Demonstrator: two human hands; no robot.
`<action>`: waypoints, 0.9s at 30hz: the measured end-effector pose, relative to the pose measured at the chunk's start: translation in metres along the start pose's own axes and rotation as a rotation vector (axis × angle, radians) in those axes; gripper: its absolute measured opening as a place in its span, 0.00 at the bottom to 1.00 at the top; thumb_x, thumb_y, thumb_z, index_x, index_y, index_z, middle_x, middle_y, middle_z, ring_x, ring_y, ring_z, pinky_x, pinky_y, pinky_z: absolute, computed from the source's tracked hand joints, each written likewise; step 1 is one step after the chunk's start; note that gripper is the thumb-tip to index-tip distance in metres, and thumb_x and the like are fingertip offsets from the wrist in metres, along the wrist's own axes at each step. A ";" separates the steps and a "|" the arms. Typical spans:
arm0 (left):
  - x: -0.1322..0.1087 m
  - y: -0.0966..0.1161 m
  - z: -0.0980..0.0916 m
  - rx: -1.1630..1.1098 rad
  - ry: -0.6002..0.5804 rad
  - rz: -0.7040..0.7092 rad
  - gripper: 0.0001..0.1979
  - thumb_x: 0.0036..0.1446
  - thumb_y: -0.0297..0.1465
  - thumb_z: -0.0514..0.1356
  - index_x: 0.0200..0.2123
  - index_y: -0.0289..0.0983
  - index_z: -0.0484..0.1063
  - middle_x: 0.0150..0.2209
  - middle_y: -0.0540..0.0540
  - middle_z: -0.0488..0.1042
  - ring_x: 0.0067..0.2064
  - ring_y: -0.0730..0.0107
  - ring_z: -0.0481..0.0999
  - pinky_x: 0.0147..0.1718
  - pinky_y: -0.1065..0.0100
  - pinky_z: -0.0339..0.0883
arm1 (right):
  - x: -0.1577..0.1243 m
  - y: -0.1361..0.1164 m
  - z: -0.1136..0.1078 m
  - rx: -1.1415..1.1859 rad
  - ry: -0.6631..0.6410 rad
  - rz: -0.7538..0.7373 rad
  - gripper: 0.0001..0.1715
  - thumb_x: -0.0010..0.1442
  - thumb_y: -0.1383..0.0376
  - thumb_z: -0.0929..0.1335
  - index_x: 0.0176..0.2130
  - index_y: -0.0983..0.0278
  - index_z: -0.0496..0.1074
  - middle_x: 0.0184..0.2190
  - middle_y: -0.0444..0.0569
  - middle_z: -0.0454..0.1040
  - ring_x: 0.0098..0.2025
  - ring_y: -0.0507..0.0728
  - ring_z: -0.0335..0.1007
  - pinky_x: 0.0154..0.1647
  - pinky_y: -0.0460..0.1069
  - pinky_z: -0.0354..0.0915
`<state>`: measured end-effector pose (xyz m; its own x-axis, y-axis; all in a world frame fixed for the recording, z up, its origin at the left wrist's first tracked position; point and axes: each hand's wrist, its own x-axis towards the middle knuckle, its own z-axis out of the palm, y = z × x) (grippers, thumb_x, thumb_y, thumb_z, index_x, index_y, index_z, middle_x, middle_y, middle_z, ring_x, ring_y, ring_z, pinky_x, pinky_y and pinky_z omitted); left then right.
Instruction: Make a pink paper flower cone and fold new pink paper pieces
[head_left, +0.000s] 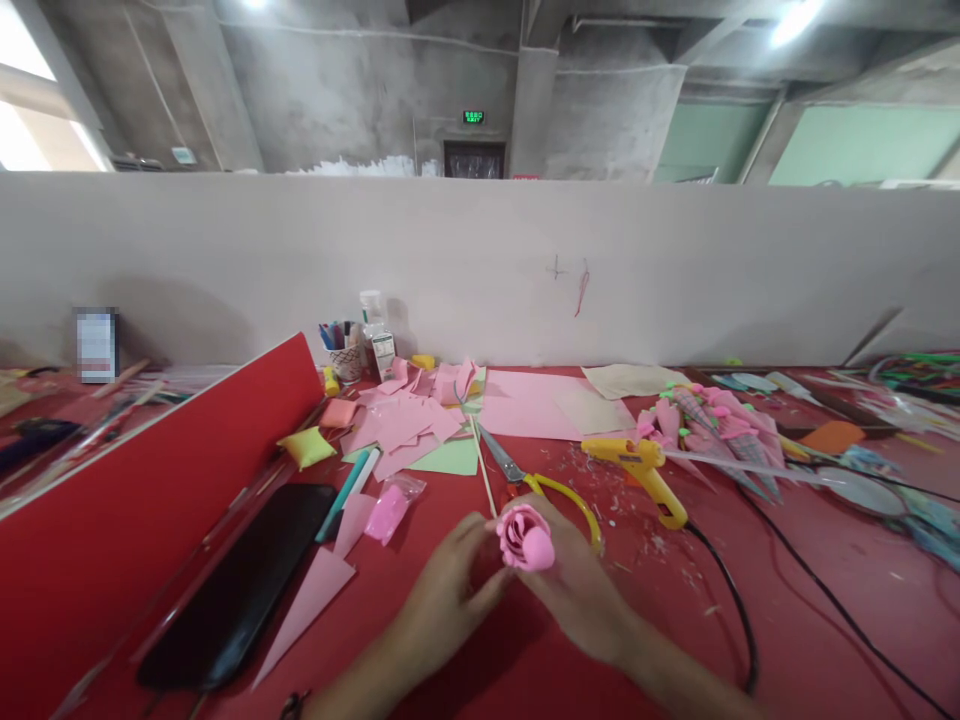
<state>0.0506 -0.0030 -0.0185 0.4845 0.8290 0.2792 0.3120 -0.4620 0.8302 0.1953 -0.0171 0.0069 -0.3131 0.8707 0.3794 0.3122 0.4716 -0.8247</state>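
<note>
LH (448,582) + RH (579,590) hold pink ruffled flower (514,528), w/ smooth round lump (538,549).

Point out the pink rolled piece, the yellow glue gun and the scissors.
Pink rolled piece (517,535): head view, on its curled layers.
Yellow glue gun (646,470): head view, where body meets handle.
Scissors (510,466): head view, on the metal blades.
</note>
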 end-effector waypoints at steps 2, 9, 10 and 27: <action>0.000 -0.004 0.000 0.007 0.039 -0.037 0.15 0.48 0.23 0.52 0.42 0.37 0.63 0.36 0.45 0.65 0.37 0.68 0.66 0.35 0.69 0.62 | 0.000 0.004 -0.001 -0.024 0.052 -0.021 0.10 0.56 0.63 0.61 0.38 0.60 0.69 0.33 0.47 0.65 0.36 0.53 0.62 0.38 0.47 0.61; 0.001 -0.008 -0.003 -0.003 0.113 0.054 0.12 0.51 0.22 0.46 0.36 0.36 0.66 0.34 0.44 0.67 0.37 0.66 0.66 0.38 0.64 0.62 | -0.001 0.002 -0.006 -0.116 0.059 -0.113 0.12 0.55 0.63 0.61 0.41 0.59 0.67 0.36 0.47 0.65 0.40 0.54 0.61 0.40 0.47 0.59; 0.002 -0.009 -0.003 -0.008 0.120 0.043 0.12 0.52 0.23 0.47 0.36 0.36 0.66 0.34 0.44 0.68 0.37 0.66 0.66 0.37 0.64 0.63 | 0.000 0.001 -0.005 -0.115 0.064 -0.107 0.11 0.56 0.63 0.61 0.40 0.59 0.68 0.35 0.47 0.65 0.39 0.53 0.61 0.40 0.47 0.60; 0.009 -0.012 -0.014 0.123 0.123 -0.054 0.13 0.54 0.29 0.45 0.30 0.36 0.69 0.31 0.43 0.72 0.34 0.66 0.71 0.36 0.64 0.66 | 0.005 0.003 0.001 0.110 0.076 0.215 0.15 0.57 0.58 0.58 0.34 0.64 0.67 0.32 0.47 0.70 0.37 0.53 0.65 0.40 0.48 0.60</action>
<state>0.0397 0.0144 -0.0187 0.3636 0.8822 0.2993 0.4362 -0.4451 0.7821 0.1938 -0.0111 0.0058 -0.1803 0.9593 0.2174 0.2631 0.2600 -0.9291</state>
